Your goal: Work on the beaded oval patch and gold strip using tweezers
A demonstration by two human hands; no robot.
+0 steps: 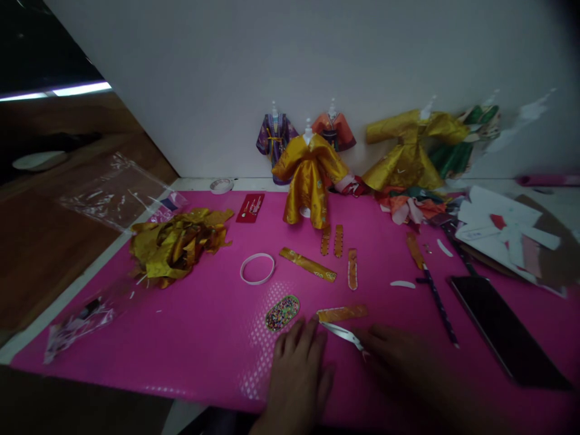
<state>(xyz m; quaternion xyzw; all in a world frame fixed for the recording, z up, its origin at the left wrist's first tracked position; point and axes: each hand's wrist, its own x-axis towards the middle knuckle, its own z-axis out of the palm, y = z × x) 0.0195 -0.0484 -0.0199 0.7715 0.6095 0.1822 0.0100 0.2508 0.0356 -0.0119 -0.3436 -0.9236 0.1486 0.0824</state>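
My right hand is closed on a pair of small scissors; their blades point left, along the lower edge of a gold fabric strip. My left hand lies on the pink mat with its fingers stretched out, and a fingertip touches or nearly touches the strip's left end. Just above the left hand is an oval container of colourful beads. Further up lie a longer gold strip, a pale-edged strip and two short strips, one of them dotted along its edges.
On the pink mat are a gold fabric heap, a white ring, a red card, a pencil and a black phone. Several dressed doll forms, one in gold, stand by the wall.
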